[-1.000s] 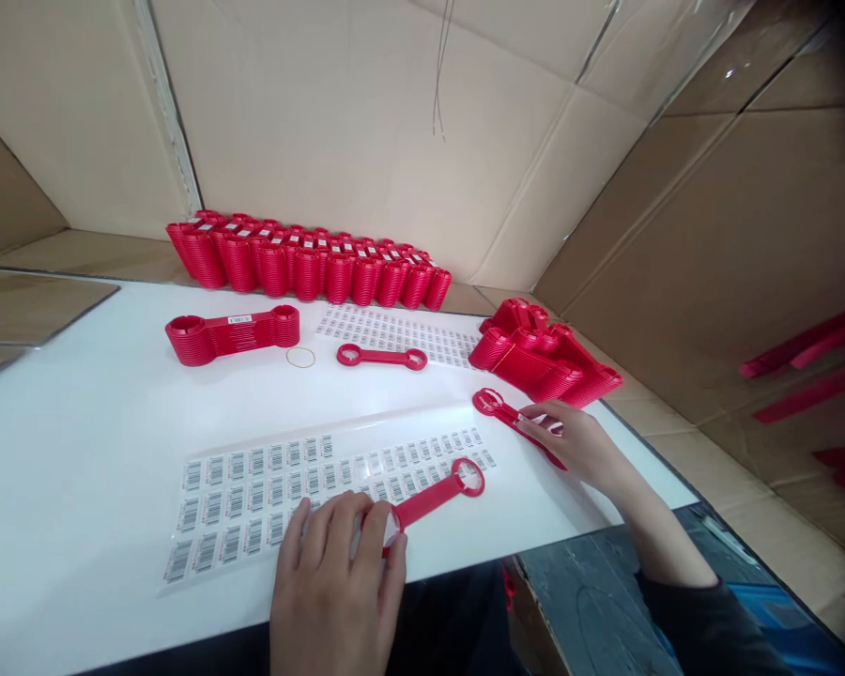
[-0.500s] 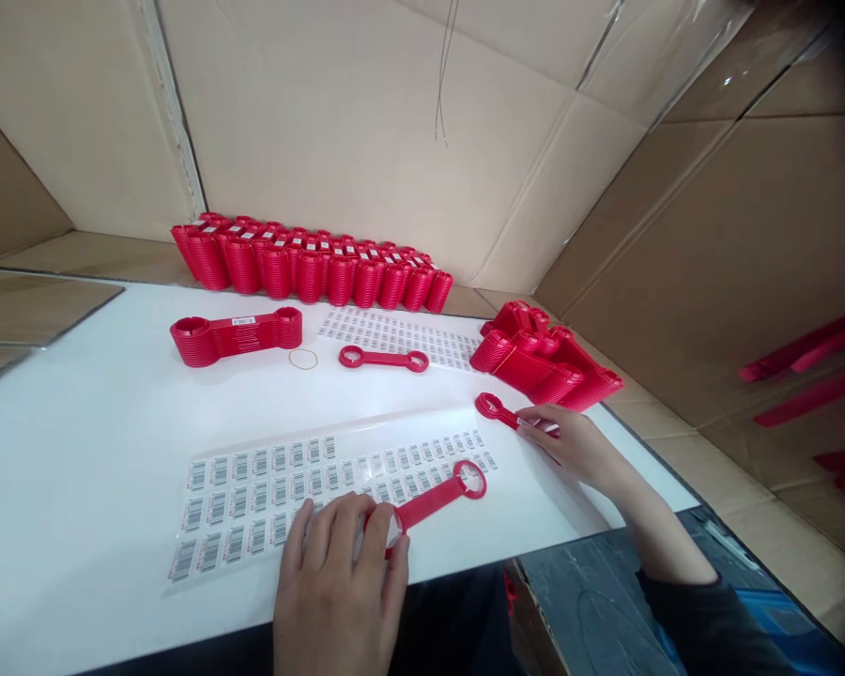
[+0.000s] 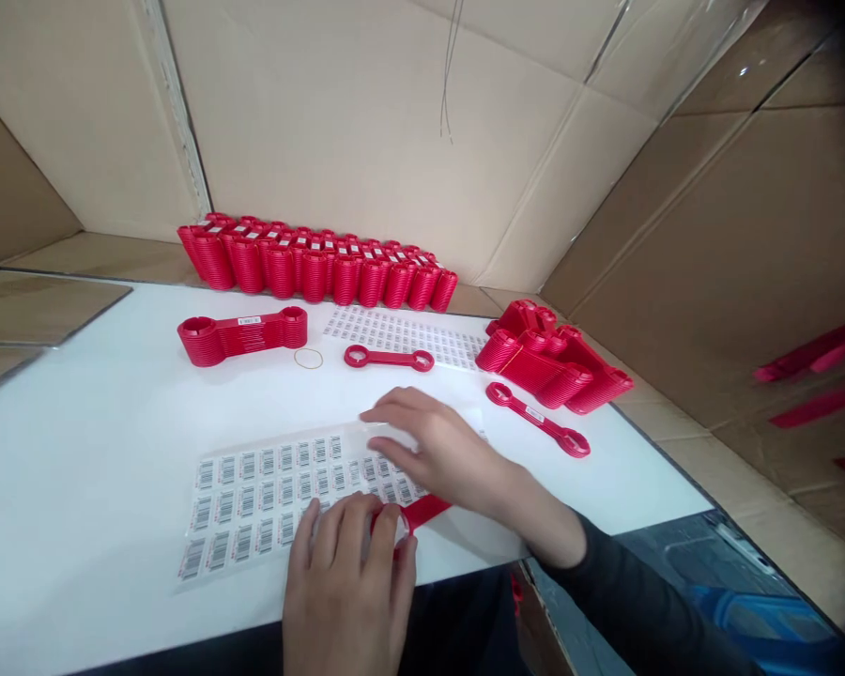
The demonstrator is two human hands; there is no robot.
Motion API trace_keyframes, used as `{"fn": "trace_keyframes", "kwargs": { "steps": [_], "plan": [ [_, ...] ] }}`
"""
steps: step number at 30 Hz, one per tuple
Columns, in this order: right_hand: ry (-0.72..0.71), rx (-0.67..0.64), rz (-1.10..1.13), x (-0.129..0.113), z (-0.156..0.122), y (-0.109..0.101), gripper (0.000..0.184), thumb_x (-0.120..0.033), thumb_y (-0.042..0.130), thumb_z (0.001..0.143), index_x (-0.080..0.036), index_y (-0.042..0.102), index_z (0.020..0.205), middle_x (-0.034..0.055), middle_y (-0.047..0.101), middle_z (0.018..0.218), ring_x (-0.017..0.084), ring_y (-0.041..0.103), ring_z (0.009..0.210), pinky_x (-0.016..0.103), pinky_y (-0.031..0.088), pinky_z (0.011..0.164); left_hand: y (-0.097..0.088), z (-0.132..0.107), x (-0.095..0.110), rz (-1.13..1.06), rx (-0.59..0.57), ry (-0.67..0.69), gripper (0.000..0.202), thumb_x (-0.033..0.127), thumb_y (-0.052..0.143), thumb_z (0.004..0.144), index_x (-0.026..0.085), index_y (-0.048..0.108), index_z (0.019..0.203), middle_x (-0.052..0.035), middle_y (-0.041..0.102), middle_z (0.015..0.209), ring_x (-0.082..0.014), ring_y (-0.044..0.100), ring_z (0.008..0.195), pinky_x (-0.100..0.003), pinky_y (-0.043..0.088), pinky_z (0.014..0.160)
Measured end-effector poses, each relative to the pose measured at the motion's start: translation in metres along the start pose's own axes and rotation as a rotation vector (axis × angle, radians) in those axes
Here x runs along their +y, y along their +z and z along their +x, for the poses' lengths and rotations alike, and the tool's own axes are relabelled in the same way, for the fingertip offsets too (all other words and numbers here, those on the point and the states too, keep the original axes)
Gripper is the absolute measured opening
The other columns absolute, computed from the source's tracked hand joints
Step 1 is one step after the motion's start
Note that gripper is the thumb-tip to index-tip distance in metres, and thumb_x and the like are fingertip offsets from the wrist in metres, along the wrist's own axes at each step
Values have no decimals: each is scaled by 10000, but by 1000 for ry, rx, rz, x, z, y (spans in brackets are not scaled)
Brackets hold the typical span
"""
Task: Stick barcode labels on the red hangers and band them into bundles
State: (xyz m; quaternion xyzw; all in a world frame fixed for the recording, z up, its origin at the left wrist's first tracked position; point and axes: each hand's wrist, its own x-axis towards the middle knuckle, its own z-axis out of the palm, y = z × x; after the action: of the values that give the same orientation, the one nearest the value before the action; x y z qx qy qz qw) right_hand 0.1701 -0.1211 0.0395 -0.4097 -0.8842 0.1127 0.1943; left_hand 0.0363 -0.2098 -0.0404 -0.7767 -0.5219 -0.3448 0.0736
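Observation:
My left hand (image 3: 348,582) lies flat at the table's near edge, its fingers pressing one ring end of a red plastic wrench-shaped piece (image 3: 422,512) that rests on a sheet of barcode stickers (image 3: 268,498). My right hand (image 3: 433,446) hovers over the same sheet, fingers spread and slightly bent above the stickers, hiding the far end of that piece. To the right, a second red piece (image 3: 539,419) with a label on its middle lies free on the white table (image 3: 77,441).
A long row of stacked red pieces (image 3: 316,263) lines the back. One bundled stack (image 3: 243,336) sits left of a rubber band (image 3: 308,358). Another single piece (image 3: 389,358), a second sticker sheet (image 3: 401,333) and a red pile (image 3: 553,366) lie beyond. Cardboard walls surround the table.
My right hand let go of the labelled red piece at the right and moved left over the sticker sheet. My left hand stayed on its piece.

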Motion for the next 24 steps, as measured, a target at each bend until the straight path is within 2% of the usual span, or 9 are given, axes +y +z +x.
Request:
{"fn": "trace_keyframes", "kwargs": {
  "steps": [4,9,14,17,19,21,24],
  "plan": [
    [-69,-101,-131,-13,20,23,210,-238,495,877,-132,631,997,89,610,973,199,542,905,333,462,771,2,-1,1,3,9,-25,154,226,504,832,202,594,955,-24,611,933,-186,544,893,-406,326,954],
    [-85,-145,-246,-9,21,32,181,-198,465,884,-133,631,912,68,615,886,184,532,790,323,435,690,4,-1,2,11,23,-27,153,223,504,830,195,598,948,-29,615,922,-194,544,889,-414,331,949],
    [-118,-125,-242,-8,17,37,180,-159,442,886,-138,621,878,79,628,887,190,543,832,334,426,734,5,-2,2,12,41,-21,140,224,511,826,189,596,932,-36,615,908,-199,546,889,-415,339,941],
    [-124,-37,-120,-11,10,36,161,-164,464,875,-150,622,851,81,629,960,192,541,904,345,429,799,5,-1,2,14,47,-27,137,222,516,824,191,596,932,-39,617,914,-200,549,883,-420,346,941],
    [-85,47,22,-15,0,28,129,-189,501,862,-163,626,842,72,610,1035,186,528,973,340,428,849,5,-1,3,17,49,-34,139,218,519,822,189,597,933,-41,617,919,-200,550,885,-422,347,945],
    [14,114,185,-18,-14,17,97,-218,538,844,-184,629,839,58,579,1097,172,512,1037,318,423,889,5,-1,3,13,52,-37,139,215,518,823,191,598,934,-38,617,925,-199,551,894,-422,344,949],
    [281,235,345,-15,-40,1,89,-270,566,824,-212,629,798,44,535,1173,180,491,1112,331,403,939,3,0,2,0,37,-31,141,230,519,829,209,599,943,-23,618,941,-195,551,905,-418,335,953]
  ]
}}
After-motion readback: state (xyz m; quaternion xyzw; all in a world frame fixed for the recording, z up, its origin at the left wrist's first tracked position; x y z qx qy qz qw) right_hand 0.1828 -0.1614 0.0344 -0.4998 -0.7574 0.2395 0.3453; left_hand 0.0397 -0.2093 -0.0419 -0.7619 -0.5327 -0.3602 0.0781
